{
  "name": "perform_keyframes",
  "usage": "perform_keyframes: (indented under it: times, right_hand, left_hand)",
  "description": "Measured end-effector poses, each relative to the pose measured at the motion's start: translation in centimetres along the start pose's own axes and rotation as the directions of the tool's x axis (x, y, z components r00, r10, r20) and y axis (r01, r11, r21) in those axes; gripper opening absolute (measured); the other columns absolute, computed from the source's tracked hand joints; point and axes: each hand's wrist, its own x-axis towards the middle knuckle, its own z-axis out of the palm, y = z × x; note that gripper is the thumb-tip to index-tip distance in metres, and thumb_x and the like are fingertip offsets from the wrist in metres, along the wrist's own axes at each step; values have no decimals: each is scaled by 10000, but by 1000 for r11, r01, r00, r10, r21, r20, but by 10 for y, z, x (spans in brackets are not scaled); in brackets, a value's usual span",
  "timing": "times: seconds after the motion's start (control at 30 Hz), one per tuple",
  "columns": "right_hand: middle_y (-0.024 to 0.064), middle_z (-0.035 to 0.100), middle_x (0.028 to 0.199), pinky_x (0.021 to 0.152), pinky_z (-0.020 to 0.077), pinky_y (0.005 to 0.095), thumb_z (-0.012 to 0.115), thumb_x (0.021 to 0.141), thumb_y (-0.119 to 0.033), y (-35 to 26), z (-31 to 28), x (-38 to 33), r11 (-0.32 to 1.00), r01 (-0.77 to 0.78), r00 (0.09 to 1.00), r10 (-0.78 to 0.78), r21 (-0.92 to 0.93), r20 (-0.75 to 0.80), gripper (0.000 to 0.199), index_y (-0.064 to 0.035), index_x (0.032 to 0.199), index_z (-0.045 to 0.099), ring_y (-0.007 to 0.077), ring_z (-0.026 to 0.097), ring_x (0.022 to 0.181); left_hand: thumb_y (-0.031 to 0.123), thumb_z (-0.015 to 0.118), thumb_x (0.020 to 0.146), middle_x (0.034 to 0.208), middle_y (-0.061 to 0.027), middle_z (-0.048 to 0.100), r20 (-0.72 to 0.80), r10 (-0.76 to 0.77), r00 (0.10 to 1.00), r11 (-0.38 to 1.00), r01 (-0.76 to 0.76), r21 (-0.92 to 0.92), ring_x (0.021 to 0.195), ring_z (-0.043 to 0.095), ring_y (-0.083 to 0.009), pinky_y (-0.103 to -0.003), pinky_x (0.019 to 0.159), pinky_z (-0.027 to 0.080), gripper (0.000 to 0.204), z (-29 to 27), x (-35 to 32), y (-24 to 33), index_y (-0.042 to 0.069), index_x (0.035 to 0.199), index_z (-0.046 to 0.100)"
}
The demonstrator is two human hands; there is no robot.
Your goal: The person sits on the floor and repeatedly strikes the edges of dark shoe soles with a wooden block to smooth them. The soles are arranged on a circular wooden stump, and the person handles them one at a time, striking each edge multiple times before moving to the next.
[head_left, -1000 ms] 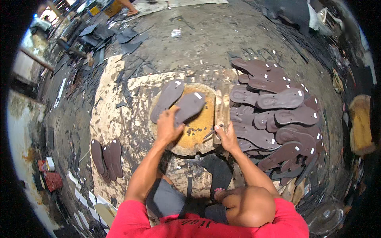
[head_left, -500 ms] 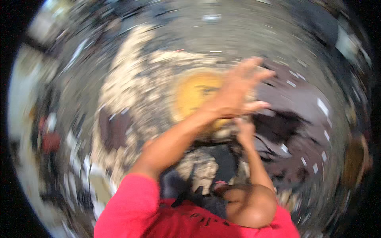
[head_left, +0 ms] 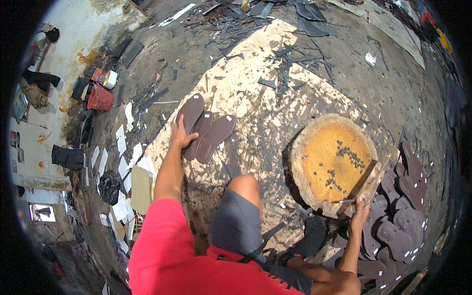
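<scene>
My left hand [head_left: 183, 133] is closed round the lower part of a dark brown shoe sole [head_left: 191, 112], thumb on one side and fingers on the other. Two more brown soles [head_left: 218, 137] lie beside it, fanned out, each with a small white tag. At the right, my right hand [head_left: 360, 211] grips a thin metal tool [head_left: 346, 201], its kind unclear, by the near rim of a round block [head_left: 314, 194] with a yellow-orange top. Small black bits [head_left: 350, 156] are scattered over that top. A wooden bar [head_left: 366, 184] rests along the block's right side, just above my right hand.
Many brown soles [head_left: 405, 221] with white tags are heaped right of the block. A stained pale sheet [head_left: 260, 108] covers the floor. Black scraps [head_left: 309, 19] lie at the far side. Paper pieces [head_left: 123, 182] and a red basket [head_left: 100, 97] are at the left.
My left hand has swung from above the round block to the soles at the left. My view has turned, so the block now appears further right. The earlier frame is blurred.
</scene>
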Motion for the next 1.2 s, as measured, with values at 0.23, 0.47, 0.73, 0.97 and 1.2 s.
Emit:
perform_keyframes:
  times: [0.23,0.47,0.73,0.97,1.2]
  right_hand:
    - [128,606,1270,1015,442,353,616,1045,-292,0,2,-1,999,16,1000,-16,31,-5,518,34,1427,490,207,570,1143]
    - [133,636,1257,1014,441,351,661,1022,-376,-7,13,2,997,24,1000,-25,-74,-17,538,15,1371,535,218,578,1145]
    - [144,634,1250,1014,464,381,680,1004,-323,-17,16,-11,1000,28,999,-28,3,-15,536,15,1390,525,240,586,1161]
    - [130,649,1223,1014,472,374,708,989,-309,-16,23,-14,969,139,988,-123,204,-88,533,35,1344,509,201,596,1132]
    - [124,666,1192,997,483,368,714,985,-308,-22,24,-15,977,149,988,-138,154,-75,514,28,1325,524,197,611,1105]
  left_hand:
    - [315,934,687,1502,-295,505,123,-258,958,891,285,-353,1350,551,-407,-458,1163,430,1140,1,-13,-30,2,1578,295]
    - [351,895,694,1499,-264,521,159,285,945,948,-254,-190,1397,498,-401,-443,1178,401,1075,16,-70,84,32,1574,367]
    - [433,918,721,1602,-252,402,169,496,852,854,-514,83,1494,347,-459,-505,1226,324,1196,0,-80,139,110,1638,222]
    - [123,797,687,1439,-255,525,-24,678,735,703,-657,-270,1339,514,-419,-494,1162,408,962,-28,-99,226,82,1560,393]
    - [225,842,757,1367,-218,568,38,943,331,329,-909,-257,1204,567,-437,-510,1053,476,839,-6,-144,438,218,1518,487]
